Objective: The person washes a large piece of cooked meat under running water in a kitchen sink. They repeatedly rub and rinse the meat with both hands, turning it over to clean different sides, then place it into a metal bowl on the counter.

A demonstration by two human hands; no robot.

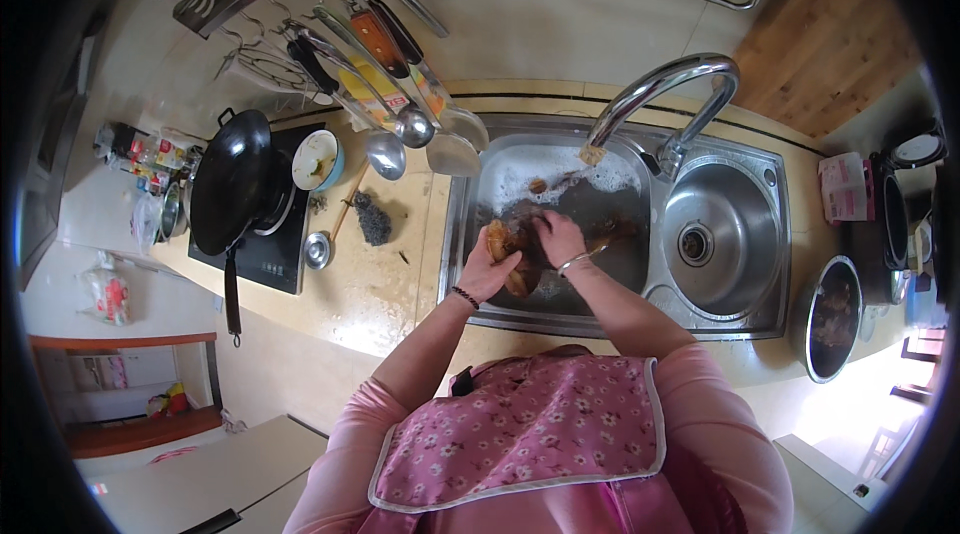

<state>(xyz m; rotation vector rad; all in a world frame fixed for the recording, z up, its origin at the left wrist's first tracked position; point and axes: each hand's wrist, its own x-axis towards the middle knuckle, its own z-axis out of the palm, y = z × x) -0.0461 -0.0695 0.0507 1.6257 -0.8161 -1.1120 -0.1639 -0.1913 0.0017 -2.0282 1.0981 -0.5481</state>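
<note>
My left hand (489, 268) grips a brown, wet-looking piece of food (517, 280), probably meat, over the left sink basin (480, 301). Its thumb lies across the near side of the piece. My right hand (559, 238) is at the far right side of the same piece, fingers bent down into a dark area. Whether those fingers hold anything is hidden. Murky water (600, 204) with white foam (510, 159) fills the basin. A small brown lump (538, 185) sits at the foam's edge, and another brown piece (619, 228) lies partly under water on the right.
A chrome faucet (660, 76) arches over the basin. To the right are a round basin (724, 264) and a metal bowl (831, 320). Leftward lie a steel-wool scrubber (373, 219), a bowl (315, 160) and a wok (231, 189) on a cooktop. Ladles (414, 125) hang above the counter.
</note>
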